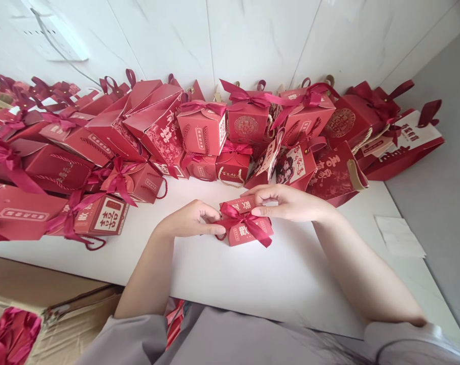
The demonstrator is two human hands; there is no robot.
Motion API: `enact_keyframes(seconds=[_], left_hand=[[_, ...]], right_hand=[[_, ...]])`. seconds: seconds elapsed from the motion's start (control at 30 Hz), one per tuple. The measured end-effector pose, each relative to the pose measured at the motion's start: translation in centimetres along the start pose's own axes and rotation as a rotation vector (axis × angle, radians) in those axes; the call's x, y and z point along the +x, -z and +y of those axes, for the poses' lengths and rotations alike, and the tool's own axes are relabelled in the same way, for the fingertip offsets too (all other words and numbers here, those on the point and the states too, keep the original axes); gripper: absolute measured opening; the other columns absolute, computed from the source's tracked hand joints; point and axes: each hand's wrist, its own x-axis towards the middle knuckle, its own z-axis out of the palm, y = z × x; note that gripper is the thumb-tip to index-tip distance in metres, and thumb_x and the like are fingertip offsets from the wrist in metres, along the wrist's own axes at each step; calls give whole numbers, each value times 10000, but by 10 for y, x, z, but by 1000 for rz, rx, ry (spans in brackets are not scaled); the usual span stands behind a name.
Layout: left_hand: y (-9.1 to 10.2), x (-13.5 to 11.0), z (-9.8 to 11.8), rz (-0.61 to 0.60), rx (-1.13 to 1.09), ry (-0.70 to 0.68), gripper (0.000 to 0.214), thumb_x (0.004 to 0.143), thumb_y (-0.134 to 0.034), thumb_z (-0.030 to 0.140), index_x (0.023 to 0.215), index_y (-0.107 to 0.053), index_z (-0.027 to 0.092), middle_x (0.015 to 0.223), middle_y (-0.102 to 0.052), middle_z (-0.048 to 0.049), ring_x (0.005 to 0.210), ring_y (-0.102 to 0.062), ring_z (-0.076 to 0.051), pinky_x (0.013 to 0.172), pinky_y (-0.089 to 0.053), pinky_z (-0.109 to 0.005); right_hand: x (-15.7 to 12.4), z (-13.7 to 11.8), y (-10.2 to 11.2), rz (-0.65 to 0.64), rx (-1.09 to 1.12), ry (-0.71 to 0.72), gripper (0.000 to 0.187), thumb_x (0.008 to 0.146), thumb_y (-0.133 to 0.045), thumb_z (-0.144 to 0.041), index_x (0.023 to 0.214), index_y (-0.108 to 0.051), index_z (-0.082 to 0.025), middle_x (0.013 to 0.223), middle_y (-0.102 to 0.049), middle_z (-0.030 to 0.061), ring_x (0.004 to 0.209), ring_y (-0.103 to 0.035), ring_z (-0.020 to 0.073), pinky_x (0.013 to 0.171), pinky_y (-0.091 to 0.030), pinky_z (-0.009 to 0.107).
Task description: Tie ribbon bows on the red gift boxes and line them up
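A small red gift box (248,234) with gold characters and a dark red ribbon bow (242,219) rests on the white table (260,284) in front of me. My left hand (191,219) pinches the left loop of the bow, fingers closed. On the box's right side my right hand (286,202) pinches the ribbon at the top, fingers curled. Both hands sit on either side of the box, touching it.
Several finished red gift boxes and bags with bows (203,129) are piled along the wall, from far left to right. An open cardboard carton (62,309) with red ribbons stands at the lower left. White paper sheets (399,235) lie on the grey floor to the right.
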Motion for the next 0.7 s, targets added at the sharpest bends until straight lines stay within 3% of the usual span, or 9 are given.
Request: enact_keyframes(seconds=[0.13, 0.4, 0.57, 0.7], left_hand=[[-8, 3, 4, 70, -102, 6, 374, 920, -582, 429, 762, -692, 108, 722, -732, -76, 655, -687, -154, 609, -528, -227], [-19, 4, 10, 156, -47, -61, 296, 923, -570, 321, 722, -655, 122, 623, -720, -60, 565, -698, -149, 541, -529, -208], [-26, 7, 6, 235, 9, -89, 270, 876, -554, 199, 618, -601, 138, 596, -708, -32, 572, -701, -145, 535, -521, -190], [-30, 11, 3, 350, 40, -118, 279, 805, -568, 138, 529, -526, 144, 496, -625, 6, 458, -598, -95, 451, -432, -168]], right_hand=[[0, -3, 2, -16, -29, -15, 384, 939, -563, -504, 734, -609, -183, 1223, -648, 65, 1065, -625, 234, 946, -467, 365], [-2, -5, 3, -20, -42, -56, 384, 930, -567, -522, 740, -642, -196, 1255, -639, 47, 1084, -615, 242, 999, -455, 388], [-4, -4, 5, 1, -76, -43, 344, 930, -582, -476, 732, -640, -201, 1316, -617, 36, 1151, -602, 249, 1005, -438, 374], [-4, -4, 6, 42, -70, -29, 327, 908, -606, -462, 703, -634, -209, 1295, -638, 32, 1167, -606, 256, 995, -439, 372]])
